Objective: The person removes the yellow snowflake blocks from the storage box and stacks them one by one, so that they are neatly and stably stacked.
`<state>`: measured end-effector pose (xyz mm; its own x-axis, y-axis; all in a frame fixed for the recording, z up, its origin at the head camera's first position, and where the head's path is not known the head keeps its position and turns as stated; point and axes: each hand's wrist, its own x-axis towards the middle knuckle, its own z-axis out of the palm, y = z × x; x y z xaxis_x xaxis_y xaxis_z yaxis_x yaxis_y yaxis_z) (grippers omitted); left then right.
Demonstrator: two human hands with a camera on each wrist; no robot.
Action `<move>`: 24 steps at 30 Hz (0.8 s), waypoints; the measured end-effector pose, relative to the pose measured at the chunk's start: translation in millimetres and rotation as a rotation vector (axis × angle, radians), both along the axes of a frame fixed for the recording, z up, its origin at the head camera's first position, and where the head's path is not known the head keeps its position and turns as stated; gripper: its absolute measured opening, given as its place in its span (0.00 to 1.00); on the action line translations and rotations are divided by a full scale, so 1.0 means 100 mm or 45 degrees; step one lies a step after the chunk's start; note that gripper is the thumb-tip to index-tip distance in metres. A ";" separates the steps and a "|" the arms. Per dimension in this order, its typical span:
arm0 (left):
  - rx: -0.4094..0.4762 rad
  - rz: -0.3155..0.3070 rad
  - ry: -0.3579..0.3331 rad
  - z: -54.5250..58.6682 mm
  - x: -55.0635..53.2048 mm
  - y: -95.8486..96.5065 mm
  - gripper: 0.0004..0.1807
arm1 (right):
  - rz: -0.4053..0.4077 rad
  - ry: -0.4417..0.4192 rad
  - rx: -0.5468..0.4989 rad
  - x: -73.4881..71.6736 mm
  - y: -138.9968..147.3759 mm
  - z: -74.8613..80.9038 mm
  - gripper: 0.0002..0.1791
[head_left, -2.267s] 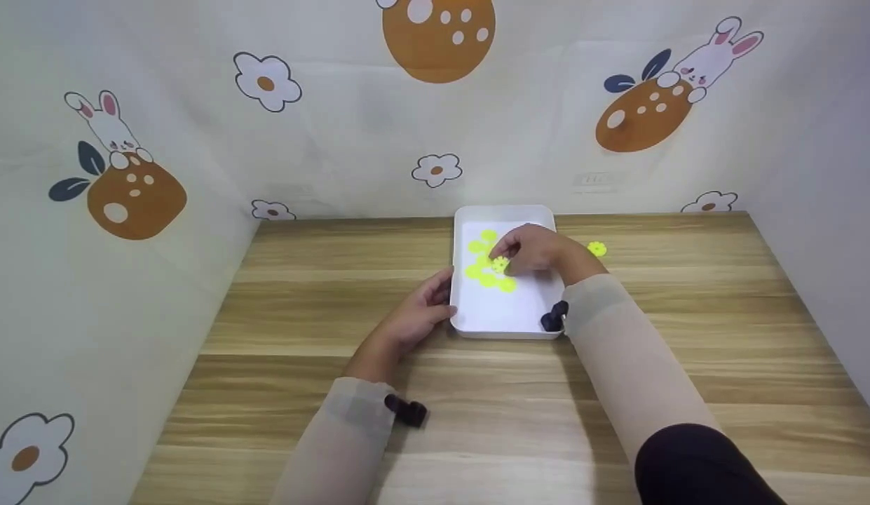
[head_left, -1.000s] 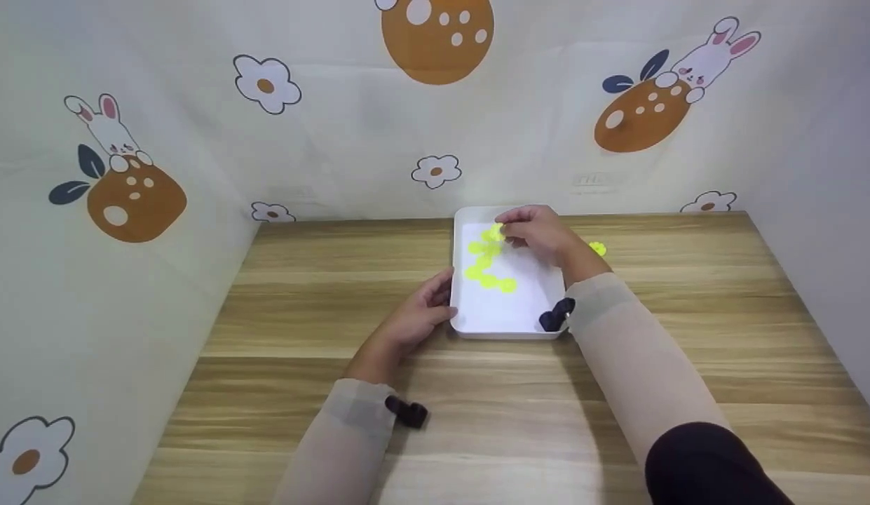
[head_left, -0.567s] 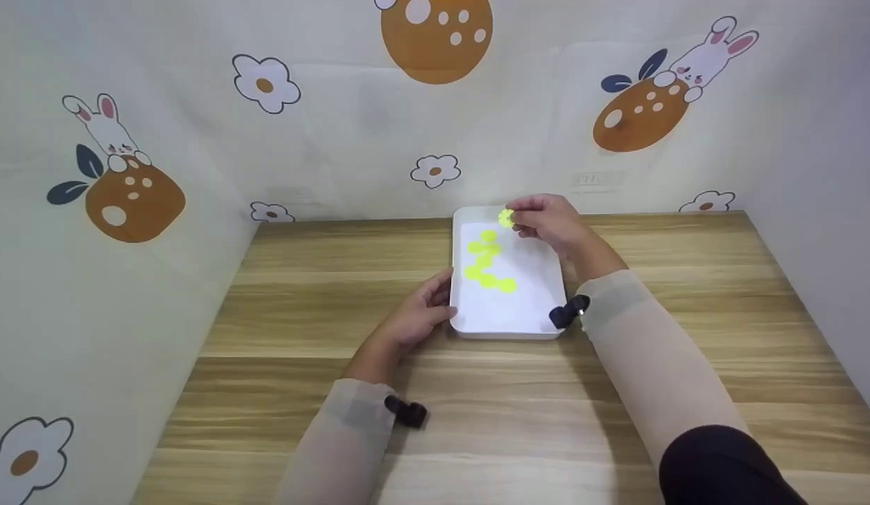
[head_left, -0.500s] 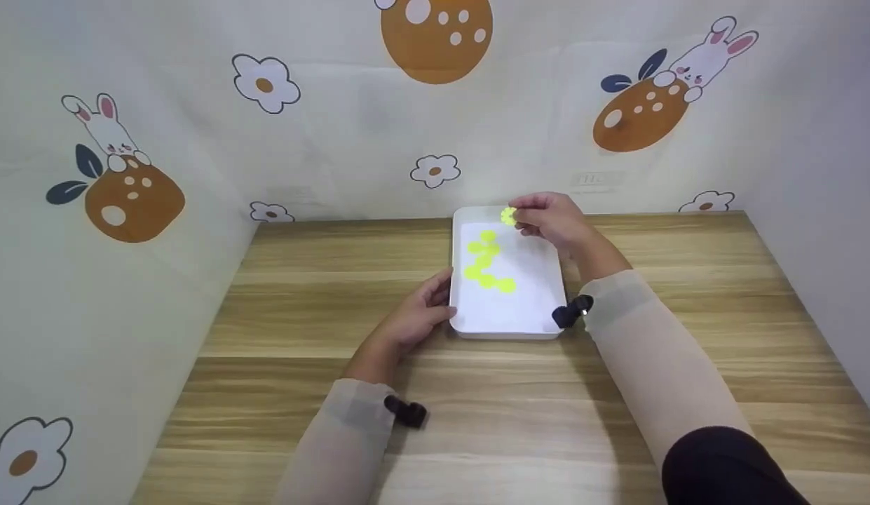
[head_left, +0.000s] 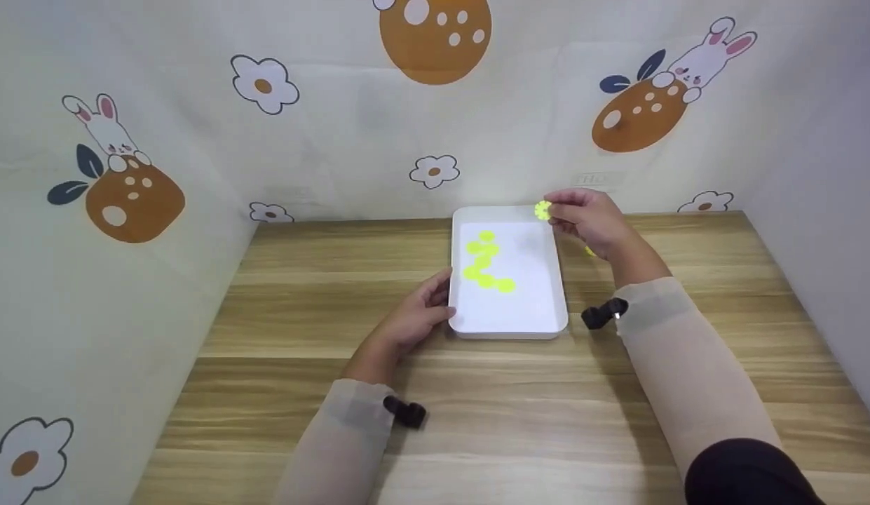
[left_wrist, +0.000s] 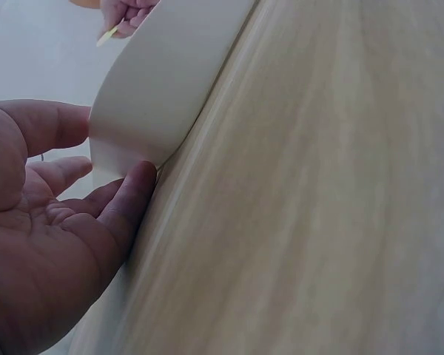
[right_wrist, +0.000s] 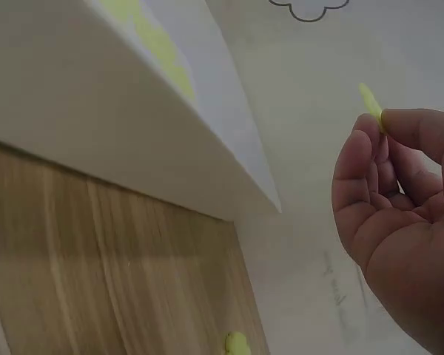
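Note:
My right hand pinches a bright yellow, notched snowflake building disc between thumb and fingertips. It is raised over the far right corner of a white rectangular tray. The right wrist view shows this disc edge-on, standing out past the fingertips. Along the tray's left side, my left hand rests with its fingers and thumb against the outer wall. Several more yellow discs lie in the left part of the tray, some touching or overlapping.
One more yellow disc lies on the wooden table to the right of the tray, mostly hidden behind my right hand in the head view. A printed cloth wall rises right behind the tray.
My right hand has taken a disc from among those in the tray, lifted it toward the far edge and carried it right. The left hand and tray have stayed put.

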<state>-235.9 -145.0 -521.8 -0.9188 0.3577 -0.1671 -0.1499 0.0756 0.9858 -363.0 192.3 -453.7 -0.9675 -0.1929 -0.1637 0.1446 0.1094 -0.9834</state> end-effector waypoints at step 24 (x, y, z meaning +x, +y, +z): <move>0.019 0.008 -0.050 0.04 0.01 0.01 0.44 | -0.230 -0.151 -0.325 0.18 0.59 -0.33 0.12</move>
